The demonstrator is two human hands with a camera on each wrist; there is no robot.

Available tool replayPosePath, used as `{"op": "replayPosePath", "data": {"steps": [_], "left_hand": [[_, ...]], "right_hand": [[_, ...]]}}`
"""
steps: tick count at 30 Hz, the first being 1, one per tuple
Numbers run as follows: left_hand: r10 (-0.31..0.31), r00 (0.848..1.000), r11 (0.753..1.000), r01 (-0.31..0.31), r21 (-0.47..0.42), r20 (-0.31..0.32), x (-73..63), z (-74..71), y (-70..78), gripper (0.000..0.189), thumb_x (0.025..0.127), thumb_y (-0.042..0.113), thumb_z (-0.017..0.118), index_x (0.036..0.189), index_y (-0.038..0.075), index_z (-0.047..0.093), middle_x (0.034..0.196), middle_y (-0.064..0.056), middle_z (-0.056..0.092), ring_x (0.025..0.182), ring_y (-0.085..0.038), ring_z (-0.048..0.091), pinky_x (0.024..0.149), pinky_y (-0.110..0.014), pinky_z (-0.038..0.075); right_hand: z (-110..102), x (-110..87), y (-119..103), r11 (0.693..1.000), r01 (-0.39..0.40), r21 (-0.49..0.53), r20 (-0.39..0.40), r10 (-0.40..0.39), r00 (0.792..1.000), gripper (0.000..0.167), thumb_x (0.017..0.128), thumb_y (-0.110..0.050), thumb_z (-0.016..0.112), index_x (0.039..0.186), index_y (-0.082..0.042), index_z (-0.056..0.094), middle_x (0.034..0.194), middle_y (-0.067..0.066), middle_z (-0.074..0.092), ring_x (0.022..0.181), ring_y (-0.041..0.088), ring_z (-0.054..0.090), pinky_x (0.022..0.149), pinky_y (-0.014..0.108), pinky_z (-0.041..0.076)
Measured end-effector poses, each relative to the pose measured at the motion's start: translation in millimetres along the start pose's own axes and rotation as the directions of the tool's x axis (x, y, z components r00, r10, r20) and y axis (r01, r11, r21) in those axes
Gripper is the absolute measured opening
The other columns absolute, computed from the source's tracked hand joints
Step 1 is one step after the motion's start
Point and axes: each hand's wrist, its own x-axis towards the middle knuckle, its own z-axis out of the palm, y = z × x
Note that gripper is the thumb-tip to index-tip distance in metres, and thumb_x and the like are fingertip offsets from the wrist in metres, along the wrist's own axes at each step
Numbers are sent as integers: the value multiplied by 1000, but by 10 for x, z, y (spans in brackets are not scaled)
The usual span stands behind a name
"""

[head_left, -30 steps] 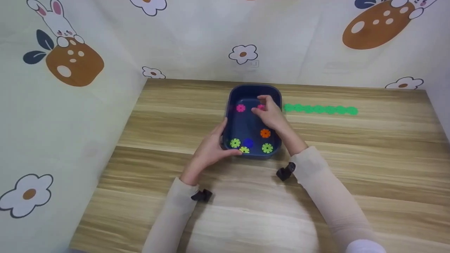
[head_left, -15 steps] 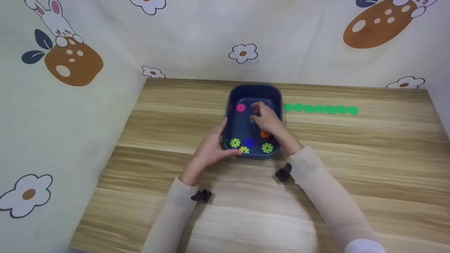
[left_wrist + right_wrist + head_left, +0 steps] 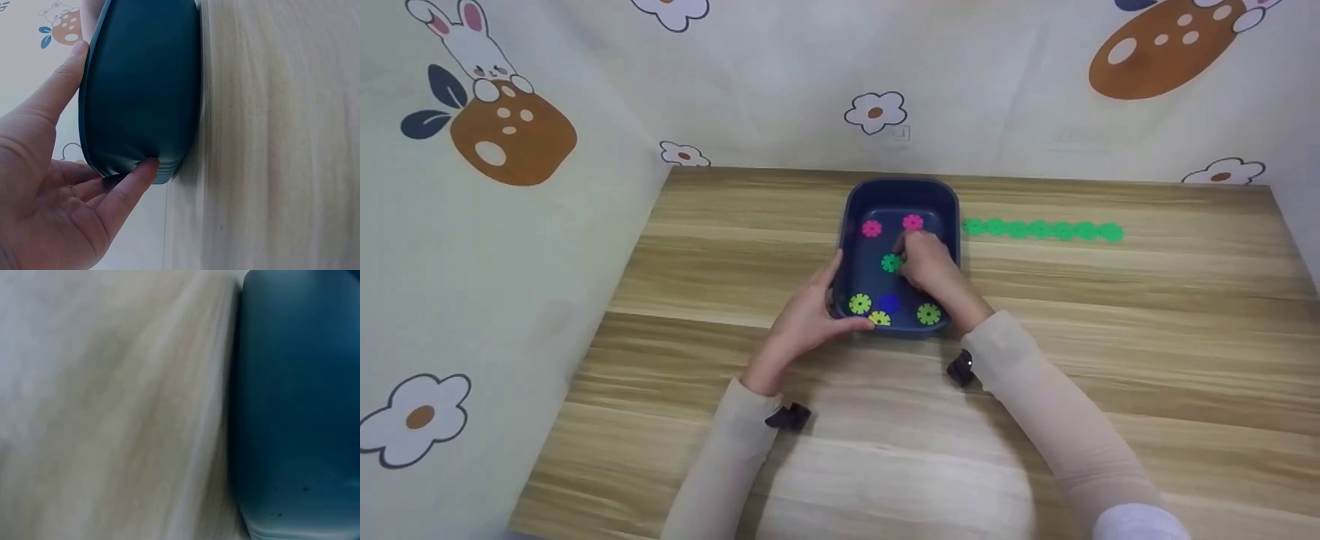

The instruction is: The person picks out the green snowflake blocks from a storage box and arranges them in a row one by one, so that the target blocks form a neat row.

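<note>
A dark blue plastic bin (image 3: 844, 217) stands on the wooden table with flower-shaped plastic discs inside. My left hand (image 3: 806, 315) grips its near left corner, the thumb at the near rim and the fingers along the outer side; the left wrist view shows this grip at the bin's outer wall (image 3: 140, 73). Inside the bin, my right hand (image 3: 930, 262) reaches down with bent fingers, right beside a green disc (image 3: 891, 263). Its fingertips are partly hidden, so whether they pinch anything does not show. Two pink discs (image 3: 871, 229) lie farther back.
Near the bin's front lie a blue disc (image 3: 889, 304) and several yellow-green discs (image 3: 928, 313). A row of joined green discs (image 3: 1041, 229) extends rightward from the bin on the table (image 3: 1110, 315). A patterned backdrop (image 3: 780, 97) rises behind.
My right hand has moved from the far right part of the bin toward me, its fingers now lower. A green disc has come into view; the orange disc is now hidden. My left hand stays.
</note>
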Motion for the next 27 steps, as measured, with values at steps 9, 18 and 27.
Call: {"op": "replayPosePath", "data": {"steps": [9, 18, 27], "left_hand": [[-2, 1000, 1000, 2, 2, -6, -15, -13, 1, 112, 70, 46, 84, 155, 13, 19, 156, -13, 26, 139, -28, 30, 111, -42, 29], [-11, 1000, 1000, 11, 0, 5, -25, -8, 10, 111, 72, 44, 84, 156, 14, 18, 156, -12, 25, 139, -29, 30, 110, -43, 29], [-23, 1000, 1000, 23, -9, 13, -23, -22, 18, 112, 71, 46, 84, 156, 16, 17, 156, -12, 25, 139, -28, 29, 111, -42, 28]], "right_hand": [[16, -8, -4, 988, 34, 151, -22, -31, 999, 14, 82, -2, 74, 92, -6, 65, 91, 9, 66, 82, 22, 60, 71, 34, 52], [-28, -53, 6, 928, 113, 356, -43, -104, 994, 5, 89, -10, 70, 93, -9, 73, 87, 5, 70, 78, 19, 64, 67, 30, 53], [-114, -89, -12, 852, 150, 502, -93, -120, 988, 10, 85, -12, 75, 91, -4, 74, 85, 7, 72, 75, 19, 68, 71, 31, 57]]}}
